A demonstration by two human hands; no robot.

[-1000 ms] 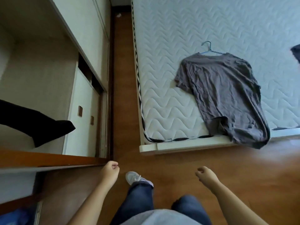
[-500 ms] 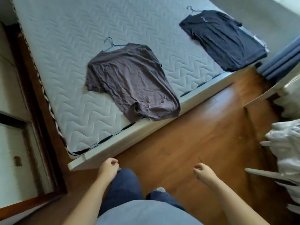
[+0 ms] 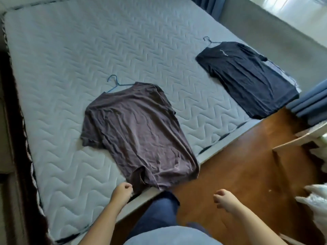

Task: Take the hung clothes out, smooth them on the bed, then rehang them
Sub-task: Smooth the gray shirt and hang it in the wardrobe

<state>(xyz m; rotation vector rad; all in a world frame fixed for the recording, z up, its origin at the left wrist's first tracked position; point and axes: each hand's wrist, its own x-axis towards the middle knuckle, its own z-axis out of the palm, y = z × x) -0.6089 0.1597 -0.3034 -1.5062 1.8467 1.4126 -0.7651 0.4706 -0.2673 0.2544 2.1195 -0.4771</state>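
Observation:
A wrinkled brown T-shirt [image 3: 139, 129] lies on the quilted grey mattress [image 3: 79, 50], still on a blue hanger [image 3: 115, 82]; its hem droops over the near bed edge. Further right, a black T-shirt [image 3: 247, 80] lies flat on its own hanger [image 3: 208, 40] near the mattress corner. My left hand [image 3: 122, 192] hovers just left of the brown shirt's hem with loosely curled fingers, holding nothing. My right hand [image 3: 223, 199] hangs over the floor, also loosely curled and holding nothing.
Wooden floor [image 3: 238, 165] runs along the near side of the bed. Blue curtains [image 3: 311, 106] hang at the right, with a light wooden furniture edge [image 3: 292, 144] and white plastic bags [image 3: 315, 200] below them. My legs in jeans [image 3: 159, 214] stand against the bed edge.
The view has swung from the wardrobe to the bed and come closer. Both shirts now lie in full sight, and my left hand has come up beside the brown shirt's hem.

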